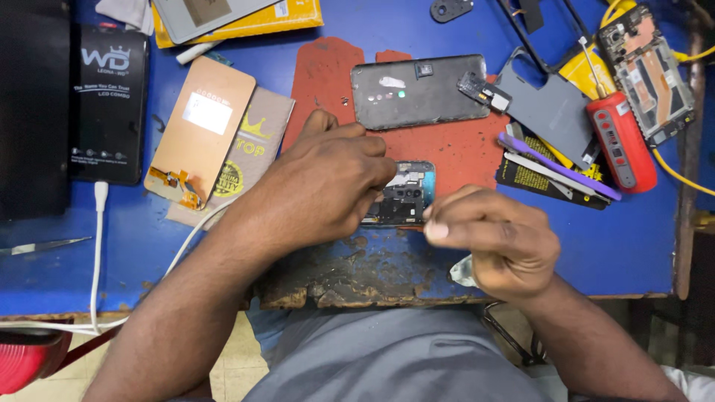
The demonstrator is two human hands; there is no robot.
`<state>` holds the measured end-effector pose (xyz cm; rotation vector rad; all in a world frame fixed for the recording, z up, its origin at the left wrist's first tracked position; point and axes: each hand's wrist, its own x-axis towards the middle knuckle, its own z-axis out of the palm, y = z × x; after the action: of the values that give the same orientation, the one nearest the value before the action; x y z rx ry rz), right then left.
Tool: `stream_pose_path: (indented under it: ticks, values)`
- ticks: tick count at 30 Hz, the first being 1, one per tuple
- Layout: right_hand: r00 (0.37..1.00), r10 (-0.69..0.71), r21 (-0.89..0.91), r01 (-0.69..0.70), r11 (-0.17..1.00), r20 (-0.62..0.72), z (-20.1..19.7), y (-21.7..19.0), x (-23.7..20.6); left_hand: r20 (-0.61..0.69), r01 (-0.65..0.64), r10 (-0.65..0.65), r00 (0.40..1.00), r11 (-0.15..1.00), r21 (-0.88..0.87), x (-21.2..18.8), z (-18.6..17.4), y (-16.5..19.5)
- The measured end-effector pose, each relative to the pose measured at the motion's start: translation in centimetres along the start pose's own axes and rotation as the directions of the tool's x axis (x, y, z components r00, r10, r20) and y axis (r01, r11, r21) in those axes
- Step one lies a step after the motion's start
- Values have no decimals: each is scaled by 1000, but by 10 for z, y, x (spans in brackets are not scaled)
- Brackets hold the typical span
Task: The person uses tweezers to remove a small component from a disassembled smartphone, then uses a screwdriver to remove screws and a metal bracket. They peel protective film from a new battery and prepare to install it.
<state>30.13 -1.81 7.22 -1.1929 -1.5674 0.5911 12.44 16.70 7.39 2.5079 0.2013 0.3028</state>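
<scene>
Opened phone (406, 195) lies flat, circuitry exposed.

A single head-worn camera looks almost straight down from above the person's chest onto a blue table (59, 275), close enough that forearms fill the lower frame. The table's far edge probably lies beyond the top border.

Even, bright light falls from overhead on the blue counter (611, 246), colours saturated. Soft short shadows lie just under the hands (328, 186) and on the worn red mat (447, 152) beside them. Faint glare marks the dark phone back panel (417, 93) above the mat's middle. Focus is sharp there; the frame's edges bend slightly and the left corner darkens.
</scene>
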Motion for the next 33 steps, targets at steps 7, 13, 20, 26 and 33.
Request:
stream_pose_path:
  ticks: [7,13,20,26,33]
  values:
    - [999,28,-20,-28,999,-16,-1,0,-3,-3,-7,7,1000,1000,17,0,1,-1]
    - [1000,16,-53,-17,998,-13,1,-1,-2,-12,0,0,1000,1000,14,-1,1,0]
    - [990,142,-192,-135,972,20,-3,-3,-7,-3,11,-11,1000,1000,-2,-1,1,0]
    - [1000,10,-254,-5,967,19,-6,-4,-12,-13,1,-2,1000,998,-63,0,2,1]
    - [997,2,-199,-19,980,-82,-4,-18,-2,104,41,-32,994,996,-83,4,5,3]
